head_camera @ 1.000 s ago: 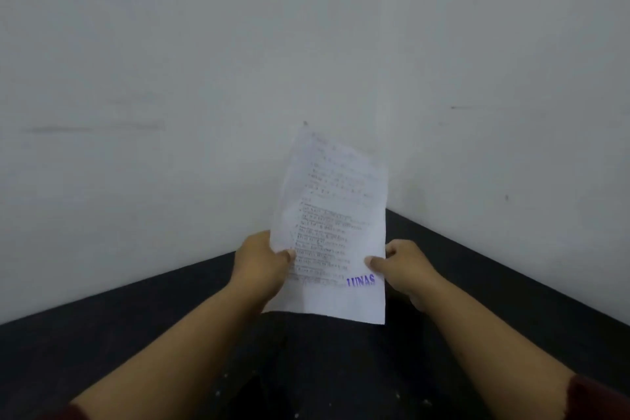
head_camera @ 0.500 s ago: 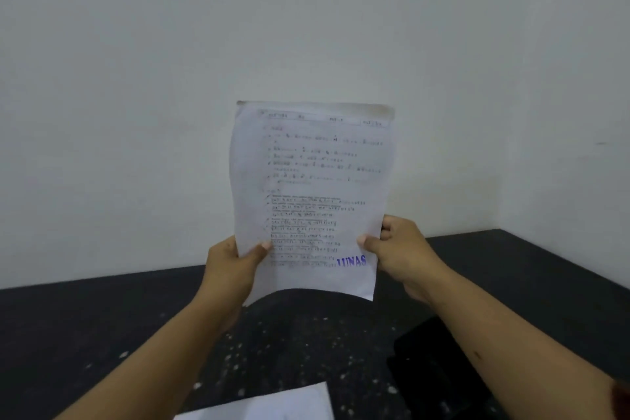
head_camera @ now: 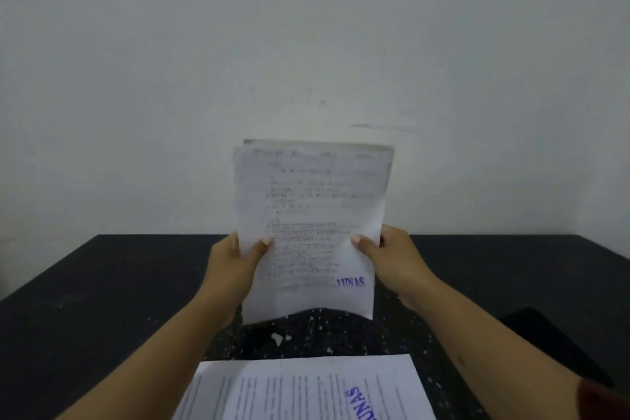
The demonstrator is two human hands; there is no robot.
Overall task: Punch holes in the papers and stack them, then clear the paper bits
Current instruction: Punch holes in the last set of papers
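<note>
I hold a printed paper [head_camera: 310,215] upright above the black table [head_camera: 102,283]; it bears a blue stamp near its lower right corner. My left hand [head_camera: 235,266] pinches its left edge and my right hand [head_camera: 395,262] pinches its right edge. A second sheet edge shows behind its top. Flat on the table close to me lies a stack of printed papers [head_camera: 306,389] with a blue stamp, turned sideways. Small white paper bits [head_camera: 279,337] are scattered on the table between the held paper and the stack.
A black object [head_camera: 552,341] lies on the table at the right, partly behind my right forearm. A pale wall [head_camera: 306,44] rises directly behind the table's far edge.
The view has tilted down and swung left: the room corner has left the frame and the flat stack of papers has come into view. Both hands still hold the paper upright.
</note>
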